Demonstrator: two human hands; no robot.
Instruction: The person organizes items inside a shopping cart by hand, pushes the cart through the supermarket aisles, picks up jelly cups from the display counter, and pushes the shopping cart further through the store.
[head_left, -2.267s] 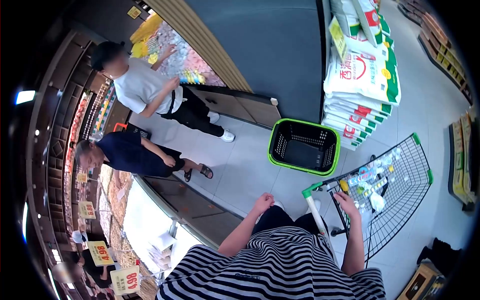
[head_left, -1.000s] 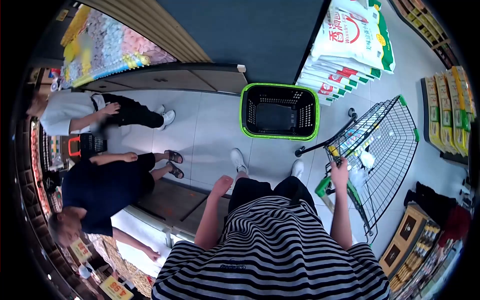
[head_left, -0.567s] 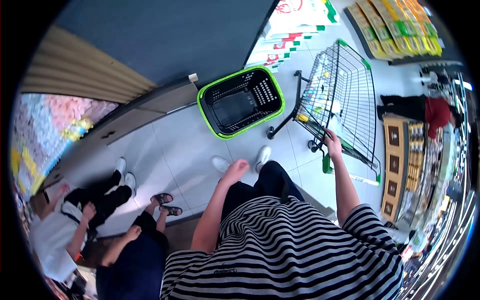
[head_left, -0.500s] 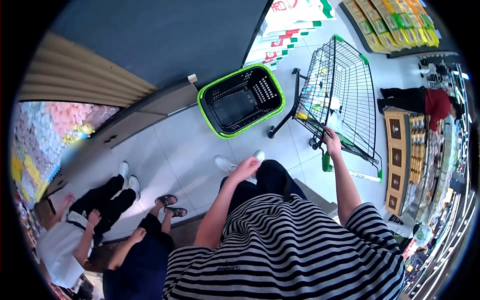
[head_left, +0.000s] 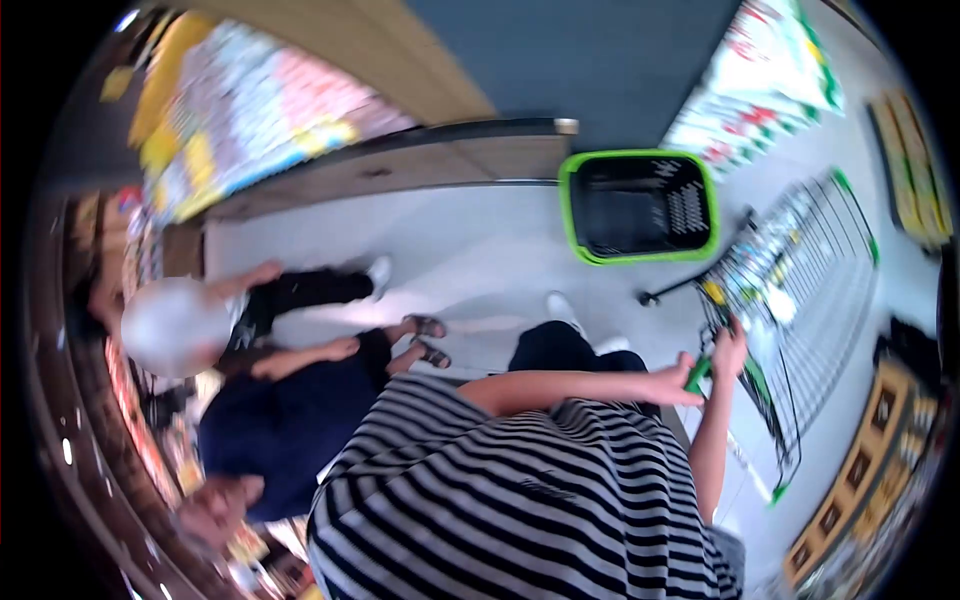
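My right hand (head_left: 731, 350) is closed on the rear edge of a black wire shopping cart (head_left: 835, 300), just beside its green-ended handle (head_left: 742, 458). Across my body reaches my left arm. At the handle's near green end is my left hand (head_left: 672, 384), thumb and fingers apart, with the green part between them; blur hides whether they touch it. Several packages, a yellow item (head_left: 713, 291) and a white bag (head_left: 780, 304) among them, lie in the cart.
A black basket with a green rim (head_left: 567, 210) stands on the floor ahead. White sacks (head_left: 765, 75) are stacked beyond it. Two people stand at the left, one in a dark blue shirt (head_left: 290, 425). Wooden shelving (head_left: 858, 468) is at the lower right.
My left hand has swung right, from in front of my body to the cart handle's end. My right hand stays on the cart. The view has turned left, shifting the basket and cart rightward.
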